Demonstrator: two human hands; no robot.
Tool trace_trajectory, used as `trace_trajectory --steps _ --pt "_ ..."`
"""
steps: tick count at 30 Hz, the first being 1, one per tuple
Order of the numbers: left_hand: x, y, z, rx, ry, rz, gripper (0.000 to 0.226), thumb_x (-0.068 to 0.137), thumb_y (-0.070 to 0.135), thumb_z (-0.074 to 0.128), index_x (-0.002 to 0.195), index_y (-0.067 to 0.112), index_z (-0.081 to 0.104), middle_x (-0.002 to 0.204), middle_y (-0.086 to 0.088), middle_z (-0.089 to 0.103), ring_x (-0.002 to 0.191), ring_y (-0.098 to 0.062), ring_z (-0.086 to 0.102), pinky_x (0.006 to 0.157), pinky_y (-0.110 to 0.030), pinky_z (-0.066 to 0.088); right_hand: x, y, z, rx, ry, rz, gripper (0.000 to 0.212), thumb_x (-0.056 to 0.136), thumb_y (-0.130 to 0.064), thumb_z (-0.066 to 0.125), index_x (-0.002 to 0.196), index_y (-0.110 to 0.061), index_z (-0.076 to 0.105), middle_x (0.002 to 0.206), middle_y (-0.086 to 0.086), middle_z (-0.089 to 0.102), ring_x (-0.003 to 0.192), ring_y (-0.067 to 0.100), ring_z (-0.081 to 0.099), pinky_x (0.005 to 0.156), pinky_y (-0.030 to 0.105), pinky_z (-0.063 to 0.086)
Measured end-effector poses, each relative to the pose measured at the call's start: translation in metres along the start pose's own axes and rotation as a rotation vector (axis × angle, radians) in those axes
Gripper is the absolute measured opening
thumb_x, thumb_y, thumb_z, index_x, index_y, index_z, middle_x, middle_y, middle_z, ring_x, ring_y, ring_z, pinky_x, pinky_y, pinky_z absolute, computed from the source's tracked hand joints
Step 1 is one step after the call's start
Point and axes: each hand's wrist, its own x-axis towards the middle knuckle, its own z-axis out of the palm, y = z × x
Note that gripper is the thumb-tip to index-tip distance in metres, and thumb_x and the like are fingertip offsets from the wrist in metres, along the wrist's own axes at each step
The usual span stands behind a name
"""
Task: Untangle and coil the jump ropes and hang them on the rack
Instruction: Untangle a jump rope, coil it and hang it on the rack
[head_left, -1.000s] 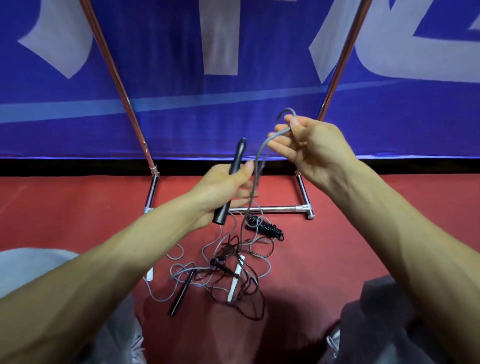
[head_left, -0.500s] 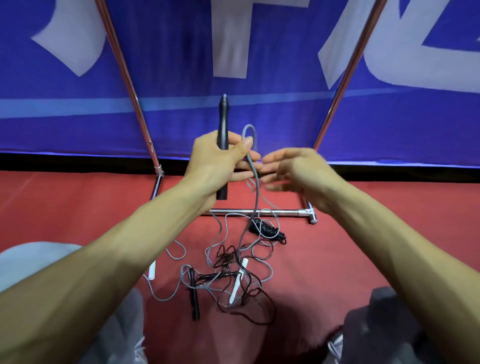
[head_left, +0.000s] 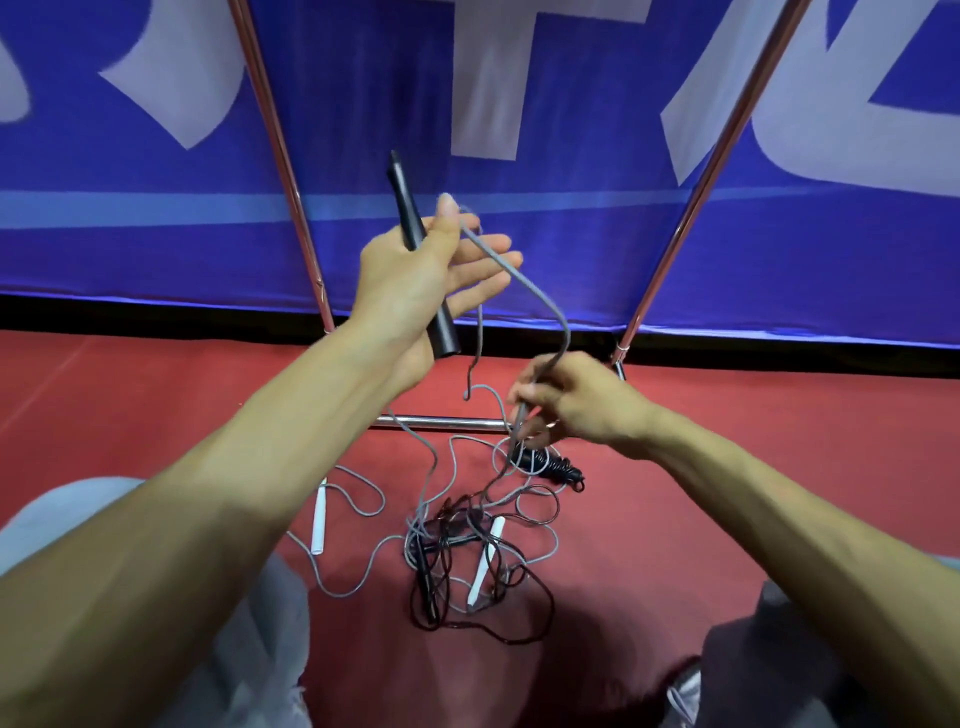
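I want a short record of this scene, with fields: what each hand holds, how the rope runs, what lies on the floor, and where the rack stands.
left hand: raised, holds the black handle under the thumb, fingers straight
right hand: lower, pinches the grey rope
rope path: from the left thumb, in an arc down to the right hand, then on to the floor
on the floor: tangle of grey and black ropes, with two white handles
rack: metal base bar and two slanted poles, behind the tangle
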Motion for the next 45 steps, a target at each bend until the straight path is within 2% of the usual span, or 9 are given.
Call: trace_trajectory --steps 4,8,11,14,20,29,35,41,45 --pt "0.003 -0.015 -0.006 0.224 0.027 -0.138 0.027 0.102 0.029 0.048 0.107 0.005 0.059 0.099 -0.017 0.072 0.085 -0.023 0.074 0.074 -0.031 0.061 -0.007 -0.017 -0.018 0.196 0.130 -0.064 0.008 0.100 -0.005 0.045 0.094 -0.006 0.050 0.073 0.014 0.063 0.063 0.031 0.061 0.062 0.038 0.058" --pt "0.003 -0.025 -0.002 0.655 -0.195 -0.249 0.011 0.095 0.016 0.059 0.102 0.012 0.067 0.112 -0.010 0.071 0.102 -0.014 0.068 0.096 -0.031 0.050 -0.015 -0.035 -0.037 0.314 0.199 -0.149 0.017 0.098 -0.002 0.046 0.083 -0.009 0.051 0.069 0.014 0.063 0.061 0.034 0.063 0.054 0.035 0.058" --pt "-0.002 -0.029 0.001 0.787 -0.393 -0.331 0.016 0.091 0.012 0.066 0.105 0.012 0.072 0.089 -0.003 0.072 0.080 -0.010 0.062 0.078 -0.021 0.048 -0.018 -0.045 -0.051 0.473 0.281 -0.195 0.017 0.098 -0.003 0.045 0.083 -0.009 0.050 0.064 0.009 0.063 0.052 0.026 0.066 0.048 0.029 0.055" --pt "-0.011 -0.042 0.006 0.838 -0.550 -0.344 0.013 0.090 0.011 0.066 0.100 0.018 0.073 0.098 0.000 0.076 0.096 -0.010 0.069 0.086 -0.022 0.051 -0.019 -0.047 -0.059 0.603 0.331 -0.196 0.014 0.098 -0.004 0.046 0.086 -0.008 0.051 0.063 0.007 0.065 0.052 0.024 0.067 0.049 0.028 0.055" --pt "-0.007 -0.056 0.007 0.771 -0.292 -0.233 0.014 0.095 0.009 0.060 0.084 0.011 0.068 0.076 -0.002 0.074 0.078 -0.011 0.071 0.073 -0.024 0.057 -0.012 -0.040 -0.062 0.750 0.348 -0.106 0.012 0.099 -0.010 0.048 0.092 -0.002 0.054 0.082 0.016 0.067 0.061 0.026 0.070 0.056 0.028 0.057" --pt "-0.007 -0.031 0.013 0.374 -0.074 -0.058 0.010 0.095 0.009 0.060 0.087 0.005 0.066 0.079 -0.009 0.073 0.072 -0.018 0.073 0.061 -0.023 0.058 -0.008 -0.015 -0.028 -0.123 -0.093 -0.002 0.026 0.084 0.013 0.053 0.105 0.001 0.062 0.095 0.013 0.059 0.076 0.018 0.058 0.066 0.025 0.054" --pt "-0.011 -0.017 0.011 0.208 -0.122 -0.020 0.011 0.095 0.012 0.060 0.092 0.003 0.064 0.077 -0.009 0.074 0.077 -0.022 0.074 0.065 -0.027 0.059 0.009 0.011 -0.008 -0.787 -0.088 -0.140 0.010 0.091 -0.018 0.058 0.092 -0.014 0.067 0.090 0.001 0.070 0.083 0.019 0.062 0.081 0.030 0.047" --pt "-0.004 -0.014 0.008 0.140 -0.063 0.036 0.020 0.098 0.020 0.056 0.098 0.001 0.065 0.091 -0.015 0.074 0.085 -0.023 0.074 0.071 -0.027 0.059 0.005 0.007 -0.014 -0.632 0.006 -0.156 0.018 0.089 -0.005 0.053 0.075 -0.014 0.061 0.070 -0.004 0.068 0.060 0.005 0.062 0.068 0.025 0.054" --pt "0.004 -0.021 0.001 0.268 -0.011 -0.015 0.031 0.101 0.032 0.049 0.099 0.006 0.065 0.094 -0.015 0.073 0.086 -0.022 0.074 0.075 -0.028 0.060 -0.005 -0.008 -0.023 -0.323 0.106 -0.214 0.013 0.094 -0.001 0.050 0.085 -0.009 0.055 0.074 0.011 0.069 0.064 0.022 0.067 0.065 0.034 0.057"
